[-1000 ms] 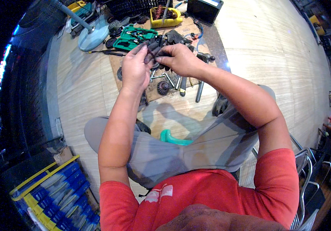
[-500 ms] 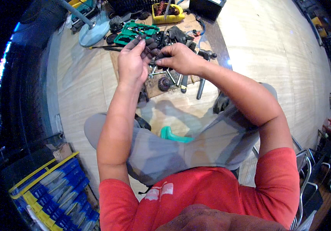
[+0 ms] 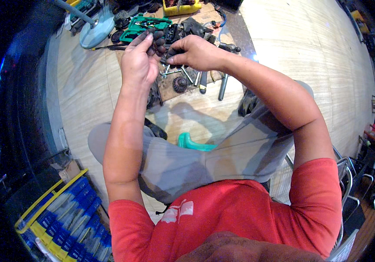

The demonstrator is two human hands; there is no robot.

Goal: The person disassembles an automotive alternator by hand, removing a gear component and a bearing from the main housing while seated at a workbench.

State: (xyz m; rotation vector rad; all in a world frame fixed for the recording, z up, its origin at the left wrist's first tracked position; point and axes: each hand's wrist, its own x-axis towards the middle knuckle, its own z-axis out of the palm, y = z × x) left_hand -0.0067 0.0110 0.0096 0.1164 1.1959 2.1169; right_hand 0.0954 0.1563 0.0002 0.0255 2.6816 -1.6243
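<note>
**A:** Far left first: a blue and yellow crate (image 3: 61,214) down by the person's knee, and up top a pale blue fan base (image 3: 93,35) on the wooden floor (image 3: 87,100). Neither is in play.

**B:** Then the left hand (image 3: 137,61), raised, palm turned inward, grimy fingers (image 3: 157,41) curled around a small dark part (image 3: 163,49). That's the piece being worked, held up in the air between both hands, above the scatter of tools.

**A:** How tight is that hold?

**B:** Looks like a cradle more than a clamp, fingertips bent over it. The part itself is too dark and small to name.

**A:** Behind it a green tool case (image 3: 146,26), below it a toothed gear (image 3: 179,83) and loose wrenches (image 3: 183,72) on a board.

**B:** And the right hand (image 3: 196,52) comes in from the other side, thumb and forefinger pressed together on the part's near edge, a fine pinch.

**A:** So the step?

**B:** I'd judge it a fitting or freeing of something tiny on that part, mid-fiddle. The next move would need the left to stay steady while the right twists or pulls with its fingertips, greasy as they are, so slipping is the risk.

**A:** Further right, a dark-handled tool (image 3: 223,87) lies on the floor.
</note>
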